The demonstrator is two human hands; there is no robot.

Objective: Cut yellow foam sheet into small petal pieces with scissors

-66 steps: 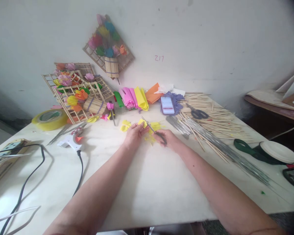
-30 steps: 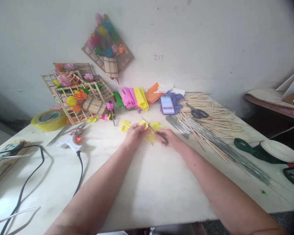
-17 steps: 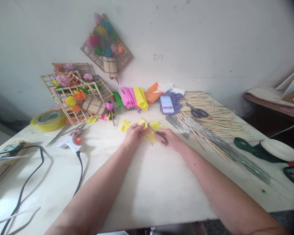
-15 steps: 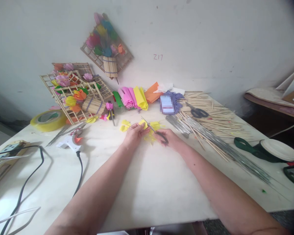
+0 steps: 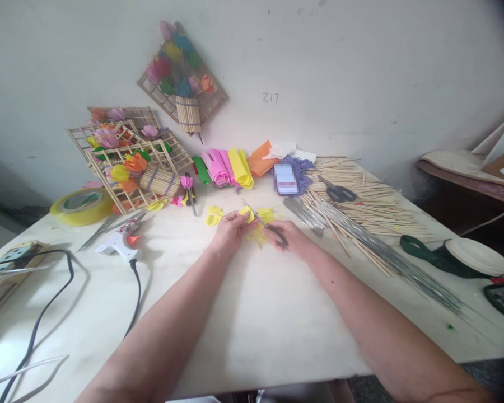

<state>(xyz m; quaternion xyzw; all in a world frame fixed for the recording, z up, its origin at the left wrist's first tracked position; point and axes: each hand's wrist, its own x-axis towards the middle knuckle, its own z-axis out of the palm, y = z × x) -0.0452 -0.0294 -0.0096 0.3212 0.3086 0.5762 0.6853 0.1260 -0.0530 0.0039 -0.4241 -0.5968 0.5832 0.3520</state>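
Between the thumb and fingers of my left hand (image 5: pixel 232 226) is a small piece of yellow crepe paper (image 5: pixel 246 213). My right hand (image 5: pixel 289 237) is closed round the dark handles of a pair of scissors (image 5: pixel 277 233), whose blades point up and left, beside the yellow piece. Whether the blades touch the paper I cannot tell. Yellow scraps (image 5: pixel 256 238) lie on the table under and between my hands. Just left of my left hand rest several cut yellow pieces (image 5: pixel 214 215).
Behind are rolls of coloured crepe paper (image 5: pixel 224 167) and purple twine (image 5: pixel 304 173). Bamboo sticks (image 5: pixel 373 207), metal wires (image 5: pixel 386 257) and other scissors (image 5: pixel 340 192) lie right. Left are a glue gun (image 5: pixel 116 243), a tape roll (image 5: pixel 82 206), a power strip (image 5: pixel 14 268) and stick frames with paper flowers (image 5: pixel 126 162).
Both hands hold almost the same pose, with the scissors and yellow paper in the same place. The whole view has shifted very slightly.
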